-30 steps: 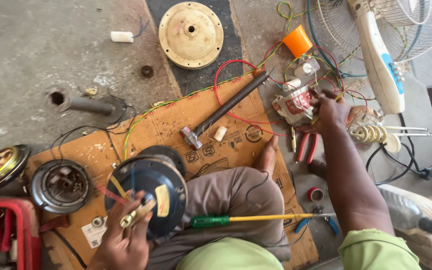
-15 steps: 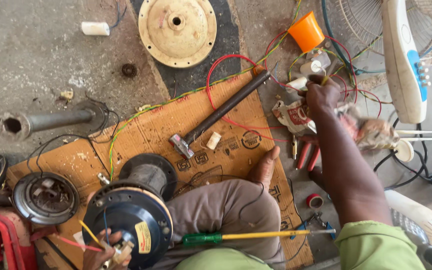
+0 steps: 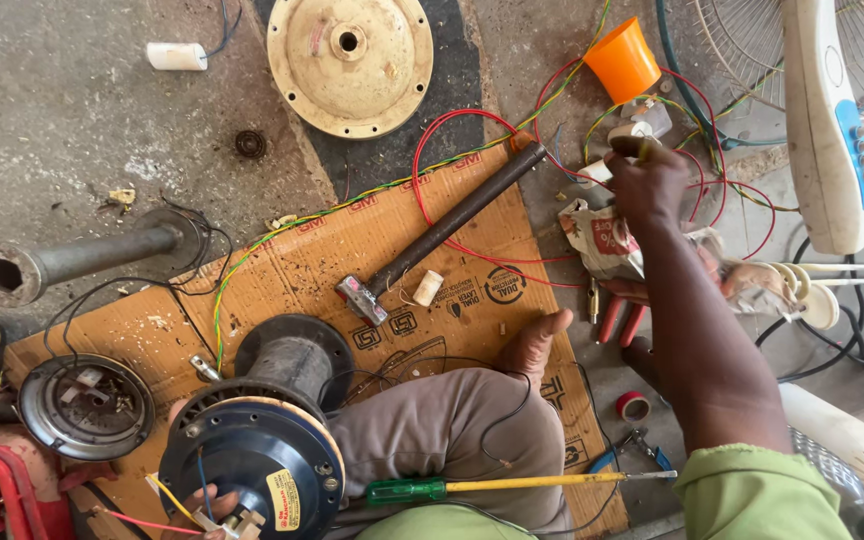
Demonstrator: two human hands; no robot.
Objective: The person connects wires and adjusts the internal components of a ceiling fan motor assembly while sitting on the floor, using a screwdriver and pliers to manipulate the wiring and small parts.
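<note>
Gripping a small part among the wires [image 3: 652,110], the right hand [image 3: 647,185] closes; the left hand's [image 3: 214,505] fingers curl under the blue motor [image 3: 252,465].

Flattened brown cardboard carton sheet [image 3: 292,260] with black printed marks, under the parts. Yellow-and-red oval label [image 3: 282,492] on the blue motor housing [image 3: 242,460]. Crumpled white-and-red printed wrapper [image 3: 602,238] beside the cardboard's right edge.

orange cup [image 3: 623,60], blue motor housing [image 3: 252,460], red wire [image 3: 452,125]
</note>
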